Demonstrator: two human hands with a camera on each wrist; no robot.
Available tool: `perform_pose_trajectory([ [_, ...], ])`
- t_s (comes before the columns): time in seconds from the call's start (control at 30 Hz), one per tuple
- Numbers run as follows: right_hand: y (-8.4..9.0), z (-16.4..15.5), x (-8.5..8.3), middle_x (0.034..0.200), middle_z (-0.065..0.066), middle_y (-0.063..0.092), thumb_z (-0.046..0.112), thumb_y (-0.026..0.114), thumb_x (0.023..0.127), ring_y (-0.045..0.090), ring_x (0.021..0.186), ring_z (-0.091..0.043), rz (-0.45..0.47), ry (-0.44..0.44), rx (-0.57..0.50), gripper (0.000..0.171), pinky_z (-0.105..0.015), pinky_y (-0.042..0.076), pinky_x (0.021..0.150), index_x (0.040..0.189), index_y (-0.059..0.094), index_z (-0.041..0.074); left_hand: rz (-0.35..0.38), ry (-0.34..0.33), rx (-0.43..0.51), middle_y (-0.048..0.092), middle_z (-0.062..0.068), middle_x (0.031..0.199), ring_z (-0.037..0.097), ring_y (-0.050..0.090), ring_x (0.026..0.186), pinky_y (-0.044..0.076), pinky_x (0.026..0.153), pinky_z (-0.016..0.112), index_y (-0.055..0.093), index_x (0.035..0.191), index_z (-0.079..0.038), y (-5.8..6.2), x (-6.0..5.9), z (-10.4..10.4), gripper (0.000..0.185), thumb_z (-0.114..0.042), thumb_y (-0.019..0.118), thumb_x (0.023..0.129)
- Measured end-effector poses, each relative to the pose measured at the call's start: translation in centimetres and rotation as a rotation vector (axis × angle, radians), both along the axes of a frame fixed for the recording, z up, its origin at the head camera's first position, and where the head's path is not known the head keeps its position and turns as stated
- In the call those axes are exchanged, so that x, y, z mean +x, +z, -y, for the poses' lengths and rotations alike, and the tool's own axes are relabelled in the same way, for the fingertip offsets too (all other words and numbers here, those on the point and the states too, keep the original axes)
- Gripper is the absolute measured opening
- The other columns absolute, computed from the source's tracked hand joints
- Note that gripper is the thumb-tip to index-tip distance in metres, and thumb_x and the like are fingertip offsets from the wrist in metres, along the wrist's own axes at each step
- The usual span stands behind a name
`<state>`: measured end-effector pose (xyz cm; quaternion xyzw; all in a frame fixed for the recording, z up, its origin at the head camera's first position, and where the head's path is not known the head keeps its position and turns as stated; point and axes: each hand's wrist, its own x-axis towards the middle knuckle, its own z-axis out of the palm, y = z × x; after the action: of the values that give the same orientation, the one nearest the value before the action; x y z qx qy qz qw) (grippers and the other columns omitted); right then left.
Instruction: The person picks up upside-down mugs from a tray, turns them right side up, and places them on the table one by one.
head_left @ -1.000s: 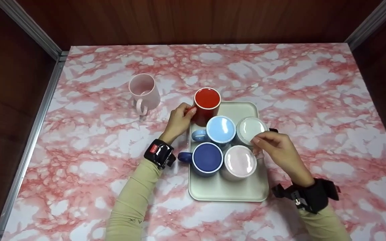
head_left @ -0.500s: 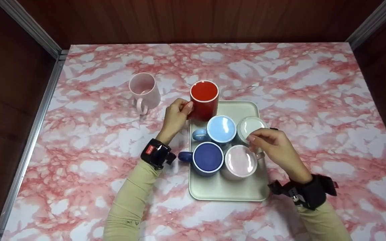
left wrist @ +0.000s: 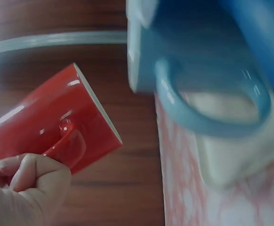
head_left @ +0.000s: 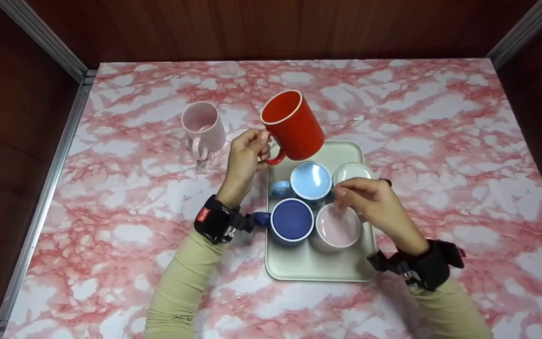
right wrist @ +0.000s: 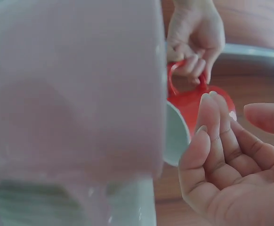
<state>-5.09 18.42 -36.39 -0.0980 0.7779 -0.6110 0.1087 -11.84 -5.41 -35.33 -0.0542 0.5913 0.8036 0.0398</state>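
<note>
My left hand grips a red mug by its handle, thumb on top. The mug is raised over the back of a cream tray and tilted, its white-rimmed mouth toward the back left. In the left wrist view the thumb and fingers pinch the red handle. My right hand hovers over a pale pink mug on the tray, holding nothing. The right wrist view shows its fingers loosely extended, thumb apart. The right hand partly hides a whitish mug.
Also on the tray are a light blue mug and a dark blue mug, handles pointing left. Another pink mug stands on the marbled table, left of the tray. Dark wooden panels enclose the table.
My left hand has lifted the red mug from the tray's back left corner and tipped it. The right hand has shifted left, from beside the whitish mug to over the pale pink one.
</note>
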Motion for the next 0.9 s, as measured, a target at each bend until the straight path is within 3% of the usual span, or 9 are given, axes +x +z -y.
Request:
perform_pose_trajectory([
  [0.17,-0.1,1.2,-0.1,0.084,-0.023,0.062,-0.006,0.052,0.088,0.062,0.073,-0.021,-0.040,0.081,-0.075,0.020,-0.028,0.052,0.068,0.104,0.058,-0.016,0.083,-0.047,0.227,0.034,0.002,0.062,0.008,0.032,0.051,0.022,0.040,0.015,0.046,0.080,0.003,0.6,0.9,-0.7,0.019,-0.006,0.040,0.097],
  [0.23,-0.2,1.6,-0.1,0.086,-0.024,0.062,-0.004,0.052,0.089,0.062,0.074,-0.021,-0.034,0.087,-0.073,0.021,-0.029,0.052,0.068,0.105,0.057,-0.017,0.117,-0.061,0.308,0.034,0.002,0.062,0.008,0.032,0.051,0.021,0.040,0.015,0.044,0.080,0.002,0.7,1.3,-1.0,0.020,-0.005,0.038,0.097],
  [0.5,-0.4,3.0,0.1,0.091,-0.021,0.063,0.003,0.052,0.092,0.063,0.076,-0.025,0.080,-0.001,-0.180,0.027,-0.037,0.052,0.071,0.111,0.055,-0.015,0.222,-0.129,0.513,0.032,-0.001,0.061,0.010,0.029,0.051,0.022,0.044,0.018,0.044,0.079,-0.002,1.3,2.8,-2.3,0.021,-0.008,0.036,0.098],
  [0.63,-1.3,3.4,0.1,0.093,-0.019,0.063,0.012,0.055,0.091,0.063,0.078,-0.022,0.123,-0.033,-0.342,0.032,-0.036,0.051,0.074,0.110,0.055,-0.015,0.265,-0.156,0.571,0.033,-0.001,0.062,0.009,0.030,0.051,0.022,0.045,0.019,0.044,0.081,-0.003,1.4,3.5,-3.0,0.021,-0.009,0.034,0.099],
  [0.77,-3.2,3.4,-0.3,0.091,-0.017,0.064,0.011,0.055,0.092,0.063,0.077,-0.023,0.153,-0.024,-0.555,0.025,-0.035,0.051,0.074,0.104,0.061,-0.009,0.283,-0.165,0.601,0.034,0.000,0.063,0.010,0.031,0.052,0.023,0.045,0.020,0.045,0.084,-0.002,1.5,4.0,-3.7,0.020,-0.009,0.034,0.099],
  [0.9,-3.2,3.9,-0.1,0.086,-0.014,0.065,0.010,0.060,0.088,0.063,0.075,-0.022,0.178,-0.099,-0.673,0.023,-0.032,0.052,0.070,0.101,0.062,-0.010,0.287,-0.172,0.631,0.035,0.000,0.063,0.010,0.032,0.052,0.024,0.046,0.019,0.045,0.085,-0.002,1.4,4.1,-4.3,0.018,-0.009,0.034,0.098],
])
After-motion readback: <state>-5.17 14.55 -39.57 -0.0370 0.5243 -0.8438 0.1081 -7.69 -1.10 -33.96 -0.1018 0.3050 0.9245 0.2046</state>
